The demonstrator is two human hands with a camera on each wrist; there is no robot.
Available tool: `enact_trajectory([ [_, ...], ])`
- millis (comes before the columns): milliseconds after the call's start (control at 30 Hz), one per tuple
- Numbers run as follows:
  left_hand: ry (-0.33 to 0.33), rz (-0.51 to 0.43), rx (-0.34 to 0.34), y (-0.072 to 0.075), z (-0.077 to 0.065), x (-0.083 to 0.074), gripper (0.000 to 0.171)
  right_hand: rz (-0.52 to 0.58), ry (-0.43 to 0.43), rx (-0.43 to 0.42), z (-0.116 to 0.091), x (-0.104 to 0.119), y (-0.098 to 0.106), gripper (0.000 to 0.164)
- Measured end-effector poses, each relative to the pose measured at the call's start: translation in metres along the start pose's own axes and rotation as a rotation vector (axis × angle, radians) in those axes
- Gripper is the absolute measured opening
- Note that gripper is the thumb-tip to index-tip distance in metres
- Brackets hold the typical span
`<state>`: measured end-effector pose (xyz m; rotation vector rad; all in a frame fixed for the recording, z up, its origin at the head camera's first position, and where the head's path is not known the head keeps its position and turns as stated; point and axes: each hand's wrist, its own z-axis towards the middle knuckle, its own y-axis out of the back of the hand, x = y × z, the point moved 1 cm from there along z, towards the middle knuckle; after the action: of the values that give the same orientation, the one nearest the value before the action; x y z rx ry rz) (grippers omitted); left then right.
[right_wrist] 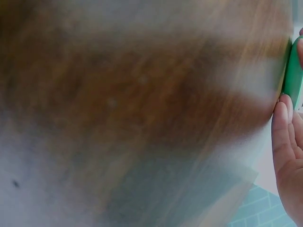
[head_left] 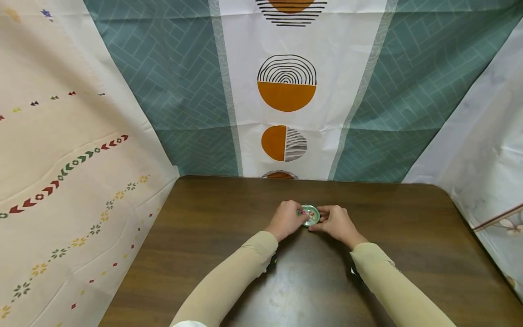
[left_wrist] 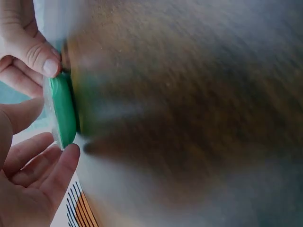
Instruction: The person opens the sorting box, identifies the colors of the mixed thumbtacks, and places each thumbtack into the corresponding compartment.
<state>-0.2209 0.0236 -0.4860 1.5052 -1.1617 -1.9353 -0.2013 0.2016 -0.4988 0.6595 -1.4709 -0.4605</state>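
A small round green disc (head_left: 312, 217) with a shiny clear top and a colourful picture lies low at the tabletop, between both hands. My left hand (head_left: 287, 220) holds it from the left, thumb over the top face and fingers at the edge. From the other side, my right hand (head_left: 338, 223) grips the rim between thumb and fingers. The left wrist view shows the disc's thick green side (left_wrist: 64, 111) close over the wood, with fingertips of both hands at its edge. In the right wrist view only part of the green rim (right_wrist: 293, 78) shows, beside the right fingers (right_wrist: 282, 123).
The brown wooden table (head_left: 220, 204) has a glossy surface that reflects light near the front. Behind it hangs a teal and white patterned cloth (head_left: 188, 91). Pale printed cloths hang at the left (head_left: 81, 181) and the right (head_left: 482, 150).
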Motion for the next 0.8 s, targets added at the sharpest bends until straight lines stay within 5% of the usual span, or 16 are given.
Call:
enact_trajectory([
  [233,-0.002,0.02,-0.044,-0.003,-0.004,-0.002,0.017,0.01,0.02,0.001,-0.001,0.001,-0.003,0.07],
  [633,0.038,0.087,-0.06,0.003,-0.006,-0.001,0.022,-0.021,0.032,0.018,0.002,0.003,-0.002,0.074],
  [800,-0.026,0.022,-0.114,0.014,-0.009,0.002,0.032,-0.108,0.028,0.052,-0.003,0.006,0.007,0.09],
])
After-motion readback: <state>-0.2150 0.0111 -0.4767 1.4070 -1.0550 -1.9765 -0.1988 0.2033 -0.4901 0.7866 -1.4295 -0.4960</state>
